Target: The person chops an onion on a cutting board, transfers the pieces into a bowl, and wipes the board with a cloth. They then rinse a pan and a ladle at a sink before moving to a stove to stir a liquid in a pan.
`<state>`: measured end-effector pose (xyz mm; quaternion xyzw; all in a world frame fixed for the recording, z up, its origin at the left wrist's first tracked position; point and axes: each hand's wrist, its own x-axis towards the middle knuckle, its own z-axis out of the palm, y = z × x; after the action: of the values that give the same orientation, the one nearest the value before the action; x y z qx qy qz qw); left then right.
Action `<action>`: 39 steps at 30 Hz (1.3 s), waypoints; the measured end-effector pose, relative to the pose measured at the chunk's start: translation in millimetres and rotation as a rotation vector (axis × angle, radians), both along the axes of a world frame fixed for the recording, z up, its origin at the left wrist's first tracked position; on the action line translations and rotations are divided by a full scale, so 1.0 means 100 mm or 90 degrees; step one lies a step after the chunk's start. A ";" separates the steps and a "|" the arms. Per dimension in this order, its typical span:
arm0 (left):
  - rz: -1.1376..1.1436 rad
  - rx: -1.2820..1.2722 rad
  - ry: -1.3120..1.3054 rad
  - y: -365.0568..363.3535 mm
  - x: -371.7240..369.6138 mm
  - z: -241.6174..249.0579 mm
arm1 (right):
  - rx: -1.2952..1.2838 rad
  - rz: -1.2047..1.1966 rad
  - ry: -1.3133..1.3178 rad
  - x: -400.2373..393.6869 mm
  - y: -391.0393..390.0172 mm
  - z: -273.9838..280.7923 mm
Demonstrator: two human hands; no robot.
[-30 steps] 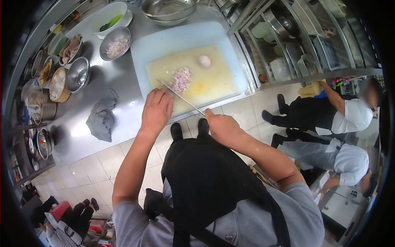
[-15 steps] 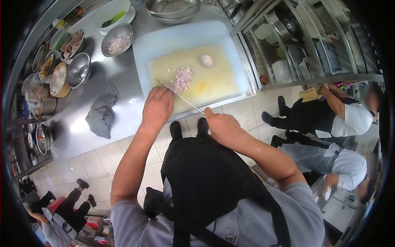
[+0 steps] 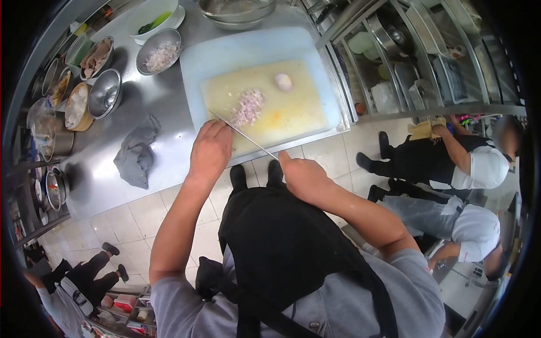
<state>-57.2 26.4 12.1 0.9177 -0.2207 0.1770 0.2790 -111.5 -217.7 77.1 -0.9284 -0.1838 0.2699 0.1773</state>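
My right hand (image 3: 304, 173) is closed round the handle of a knife (image 3: 252, 139), whose blade runs up and left over the near edge of the cutting board (image 3: 307, 45). Close to the tip end, the fingers of my left hand (image 3: 211, 149) are bent and pressed together against the near side of the blade. What lies under those fingers, if anything, is hidden. Just beyond the blade sits a heap of chopped onion (image 3: 249, 107), pale purple and white. A whole-looking peeled onion (image 3: 283, 81) rests farther back on the board's yellowed middle.
A metal bowl of chopped onion (image 3: 162, 53) stands left of the board. A grey cloth (image 3: 135, 158) lies crumpled on the steel table (image 3: 107, 188). Several filled bowls line the left side. Shelves (image 3: 434, 62) rise at right. Two people (image 3: 482, 163) work to the right, another (image 3: 73, 293) lower left.
The knife and right hand keep nearly the same pose. My left hand has shifted slightly left and toward me along the blade. The person at lower left has moved further left.
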 end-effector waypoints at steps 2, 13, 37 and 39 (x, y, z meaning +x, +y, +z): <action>-0.008 0.012 0.000 0.02 0.00 0.03 | -0.013 -0.005 0.001 0.04 0.04 0.12; -0.033 -0.010 0.059 0.13 0.02 -0.03 | 0.002 0.001 0.005 0.01 0.04 0.05; 0.010 -0.062 0.066 0.09 0.00 -0.10 | -0.003 -0.014 0.012 -0.02 0.16 0.10; 0.012 -0.063 0.064 0.10 -0.01 -0.12 | 0.001 -0.010 0.017 -0.03 0.16 0.06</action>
<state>-57.9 36.0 0.3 0.9126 -0.1887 0.1437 0.3330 -114.6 -202.0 82.8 -0.9260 -0.1746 0.2803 0.1828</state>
